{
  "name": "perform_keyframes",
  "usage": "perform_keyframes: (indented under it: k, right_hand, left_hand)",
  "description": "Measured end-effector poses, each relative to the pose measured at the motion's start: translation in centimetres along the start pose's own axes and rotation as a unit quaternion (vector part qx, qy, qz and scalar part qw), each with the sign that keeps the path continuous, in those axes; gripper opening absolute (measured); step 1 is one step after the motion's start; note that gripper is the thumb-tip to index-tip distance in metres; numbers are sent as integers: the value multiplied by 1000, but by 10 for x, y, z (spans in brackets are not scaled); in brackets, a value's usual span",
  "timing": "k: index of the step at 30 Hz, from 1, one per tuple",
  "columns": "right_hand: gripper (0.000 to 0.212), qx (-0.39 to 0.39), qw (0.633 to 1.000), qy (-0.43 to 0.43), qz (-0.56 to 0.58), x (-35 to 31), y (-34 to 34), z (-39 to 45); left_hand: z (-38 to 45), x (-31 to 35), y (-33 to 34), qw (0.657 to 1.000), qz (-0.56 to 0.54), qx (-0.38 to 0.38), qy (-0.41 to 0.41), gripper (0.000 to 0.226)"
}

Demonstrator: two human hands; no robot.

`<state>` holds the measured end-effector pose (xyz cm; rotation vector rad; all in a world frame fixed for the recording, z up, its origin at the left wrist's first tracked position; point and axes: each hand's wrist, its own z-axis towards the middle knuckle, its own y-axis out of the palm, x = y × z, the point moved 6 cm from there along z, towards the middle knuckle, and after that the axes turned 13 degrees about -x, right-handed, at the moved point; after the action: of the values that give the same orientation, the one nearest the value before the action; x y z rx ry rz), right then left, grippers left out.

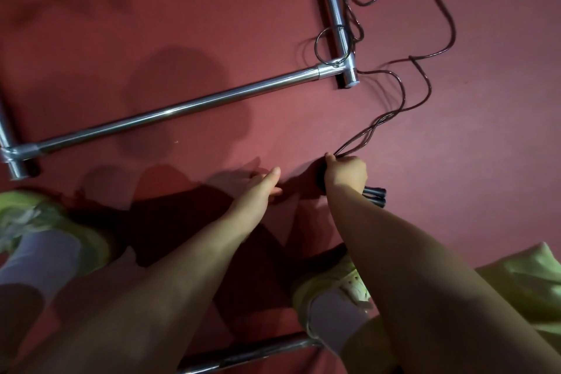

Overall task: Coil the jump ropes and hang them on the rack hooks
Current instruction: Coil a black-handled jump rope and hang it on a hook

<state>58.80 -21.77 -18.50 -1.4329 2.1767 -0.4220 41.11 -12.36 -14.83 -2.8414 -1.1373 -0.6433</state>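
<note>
Rope gripped in right hand beside rack base; left hand open over bare floor.

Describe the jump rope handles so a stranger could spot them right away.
Start at the chrome rack base on the red floor. Follow the dark cord down to the right hand. The handles are two short black sticks poking out below it.

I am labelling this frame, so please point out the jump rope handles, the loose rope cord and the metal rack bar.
jump rope handles (378,196), head view, on the dark ends below the fist.
rope cord (449,24), head view, on the far loop.
metal rack bar (182,106), head view, mid-tube.
</note>
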Motion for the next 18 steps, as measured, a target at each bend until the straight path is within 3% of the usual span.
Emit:
perform_keyframes:
  k: [6, 10, 12, 18]
  right_hand:
    - [28, -28, 999, -13, 16, -9, 6, -6]
    - [28, -55, 994, -85, 43, -22, 17, -30]
    - [20, -70, 989, -115, 56, -30, 20, -50]
    - [11, -158, 945, -160, 236, -63, 16, -117]
  left_hand:
    - [1, -6, -13, 1000, -3, 11, 5, 43]
    - [-9, -1, -12, 1000, -14, -7, 10, 49]
    - [-18, 13, -10, 999, -32, -7, 40, 51]
    - [-53, 55, -21, 987, -6, -15, 157, 64]
